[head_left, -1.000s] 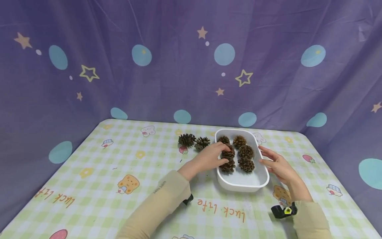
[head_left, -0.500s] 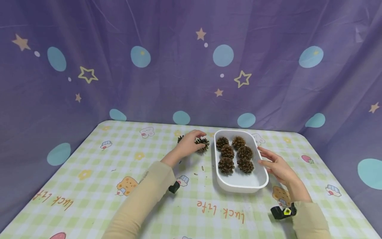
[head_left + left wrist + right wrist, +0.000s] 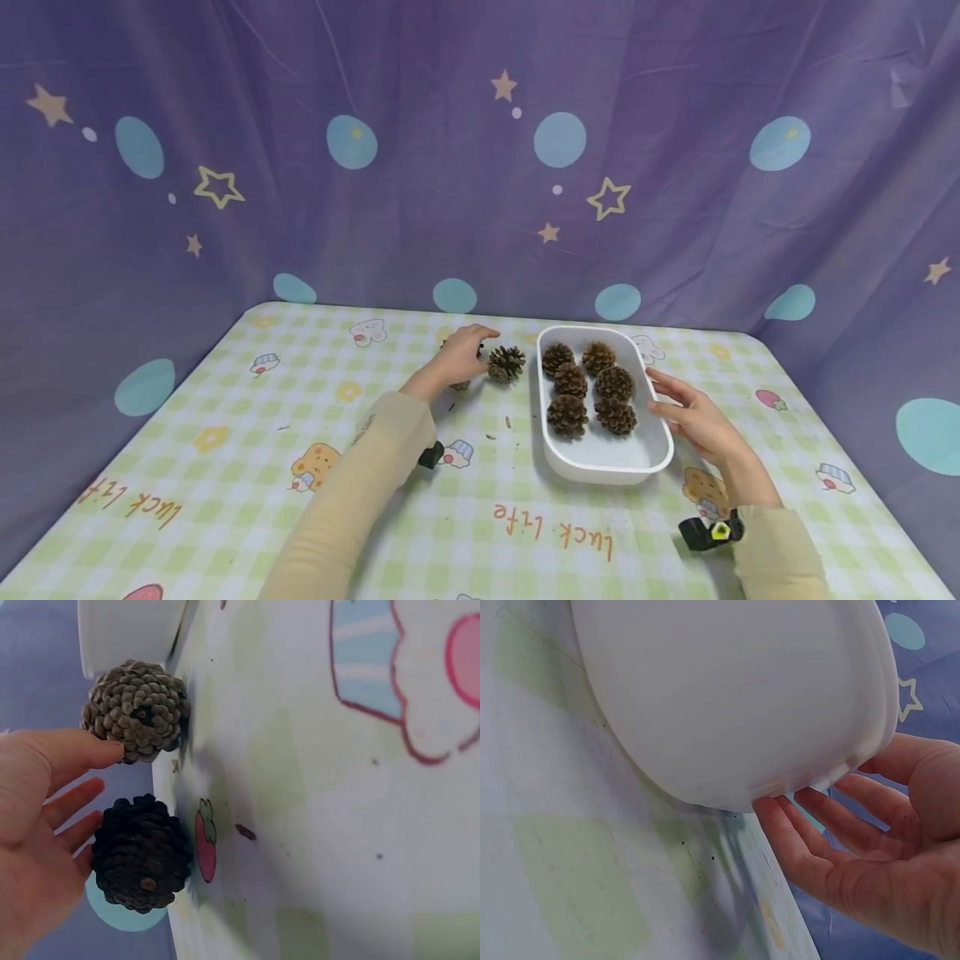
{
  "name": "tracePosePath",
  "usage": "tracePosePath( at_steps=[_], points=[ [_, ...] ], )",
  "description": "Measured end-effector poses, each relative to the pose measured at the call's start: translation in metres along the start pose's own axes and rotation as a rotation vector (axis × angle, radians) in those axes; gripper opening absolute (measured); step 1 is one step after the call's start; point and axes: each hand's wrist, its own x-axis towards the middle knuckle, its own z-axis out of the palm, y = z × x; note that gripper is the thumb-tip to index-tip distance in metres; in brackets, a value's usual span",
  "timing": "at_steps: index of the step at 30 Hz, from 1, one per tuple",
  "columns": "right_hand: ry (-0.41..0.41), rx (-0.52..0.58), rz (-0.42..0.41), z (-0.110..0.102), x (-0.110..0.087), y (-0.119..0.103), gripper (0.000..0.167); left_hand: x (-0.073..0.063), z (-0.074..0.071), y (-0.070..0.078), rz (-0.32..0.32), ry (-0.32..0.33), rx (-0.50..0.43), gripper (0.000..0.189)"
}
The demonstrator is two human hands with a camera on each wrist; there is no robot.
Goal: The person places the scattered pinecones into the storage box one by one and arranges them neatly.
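Observation:
In the head view my left hand (image 3: 456,358) is over the left of two pine cones on the table and hides most of it. The left wrist view has that dark pine cone (image 3: 142,859) beside my fingers, which are spread and not closed round it. My thumb lies in front of the greyer pine cone (image 3: 139,712); whether it touches cannot be told. My right hand (image 3: 699,418) rests its fingertips against the right side of a white box (image 3: 603,473), also visible in the right wrist view. Inside the box, several brown pine cones (image 3: 567,415) lie in two rows.
A checked tablecloth (image 3: 247,517) with cartoon prints covers the table. Small brown bits (image 3: 508,422) lie between the left hand and the box. A purple curtain (image 3: 420,200) hangs behind the table's back edge.
My left hand has let go of a pine cone in the box and moved left, past the nearer loose cone, to the left one. My right hand stays at the box.

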Motion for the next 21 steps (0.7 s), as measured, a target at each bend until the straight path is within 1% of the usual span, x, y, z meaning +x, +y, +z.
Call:
tracePosePath(
  at_steps=[2,4,6,8,10,13,16,21],
  points=[
    [0.002,-0.007,0.001,0.000,0.000,0.000,0.066,0.001,0.002,-0.004,-0.005,0.018,0.019,0.054],
    [0.004,-0.017,0.003,0.000,0.000,0.000,0.066,0.001,0.002,-0.007,-0.018,0.043,0.013,0.055],
    [0.006,-0.020,0.005,0.000,0.000,0.000,0.066,0.001,0.003,-0.012,-0.027,0.082,0.003,0.056],
    [0.008,-0.021,0.005,-0.001,0.001,0.000,0.066,0.002,0.002,-0.016,-0.049,0.113,-0.020,0.057],
    [0.006,-0.019,0.002,-0.001,0.001,0.000,0.066,0.003,0.001,-0.021,-0.074,0.140,-0.024,0.059],
    [0.003,-0.014,-0.006,-0.001,0.002,0.001,0.066,0.004,-0.001,-0.026,-0.111,0.158,0.004,0.060],
    [-0.004,-0.007,-0.013,-0.001,0.001,0.001,0.066,0.004,-0.001,-0.029,-0.131,0.176,0.030,0.058],
    [0.005,-0.005,-0.011,0.000,0.001,0.001,0.065,0.002,-0.001,-0.028,-0.149,0.211,0.014,0.060]
  ],
)
